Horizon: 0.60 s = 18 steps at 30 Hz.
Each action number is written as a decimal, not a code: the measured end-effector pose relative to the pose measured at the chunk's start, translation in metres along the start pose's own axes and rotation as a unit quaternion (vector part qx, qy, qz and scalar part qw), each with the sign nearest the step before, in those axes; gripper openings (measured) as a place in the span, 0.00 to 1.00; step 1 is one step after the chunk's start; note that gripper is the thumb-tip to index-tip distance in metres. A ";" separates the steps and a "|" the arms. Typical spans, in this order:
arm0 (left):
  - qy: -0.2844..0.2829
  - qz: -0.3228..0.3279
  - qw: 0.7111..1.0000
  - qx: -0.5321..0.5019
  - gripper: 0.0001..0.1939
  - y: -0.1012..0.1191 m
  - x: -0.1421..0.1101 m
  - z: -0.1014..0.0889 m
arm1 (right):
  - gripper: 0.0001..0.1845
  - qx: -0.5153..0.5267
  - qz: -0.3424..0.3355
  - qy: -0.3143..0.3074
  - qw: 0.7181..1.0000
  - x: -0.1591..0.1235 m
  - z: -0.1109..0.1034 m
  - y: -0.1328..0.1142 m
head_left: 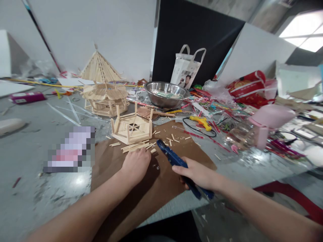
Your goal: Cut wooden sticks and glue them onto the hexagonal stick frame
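Right grip (193, 170) wraps pliers (169, 153); left grip (137, 163) curled, contents unclear; at its twelve o'clock, stick frame (123, 130): posts standing, roofless.

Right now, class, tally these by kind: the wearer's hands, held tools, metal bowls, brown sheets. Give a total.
Hands: 2, left hand and right hand
Held tools: 1, blue pliers
Metal bowls: 1
Brown sheets: 1
Total: 5
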<state>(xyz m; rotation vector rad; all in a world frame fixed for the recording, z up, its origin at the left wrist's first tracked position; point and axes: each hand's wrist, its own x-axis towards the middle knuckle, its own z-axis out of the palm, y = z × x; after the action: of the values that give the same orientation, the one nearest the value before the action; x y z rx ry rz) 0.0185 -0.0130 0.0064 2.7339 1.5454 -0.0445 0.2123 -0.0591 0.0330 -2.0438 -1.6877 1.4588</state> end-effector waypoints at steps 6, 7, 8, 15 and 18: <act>0.021 -0.016 1.000 -0.004 0.12 0.000 0.000 -0.002 | 0.34 -0.297 -0.033 0.226 0.927 0.014 -0.021 -0.012; 0.022 -0.019 1.000 -0.004 0.12 0.000 0.000 -0.001 | 0.35 -0.326 -0.027 0.247 0.912 0.019 -0.023 -0.014; 0.023 -0.022 0.999 -0.004 0.12 0.000 0.001 -0.001 | 0.36 -0.350 -0.026 0.269 0.897 0.026 -0.025 -0.016; 0.010 -0.032 0.999 0.009 0.12 0.001 0.001 0.000 | 0.39 -0.409 -0.016 0.361 0.838 0.075 -0.023 -0.019; 0.016 -0.028 0.999 0.012 0.13 0.002 0.001 0.001 | 0.41 -0.401 -0.008 0.367 0.840 0.085 -0.017 -0.020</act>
<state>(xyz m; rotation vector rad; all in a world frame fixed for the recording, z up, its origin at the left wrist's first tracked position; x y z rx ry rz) 0.0204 -0.0131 0.0059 2.7212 1.6409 -0.0198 0.2038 0.0249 0.0044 -2.4124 -2.0428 -0.2117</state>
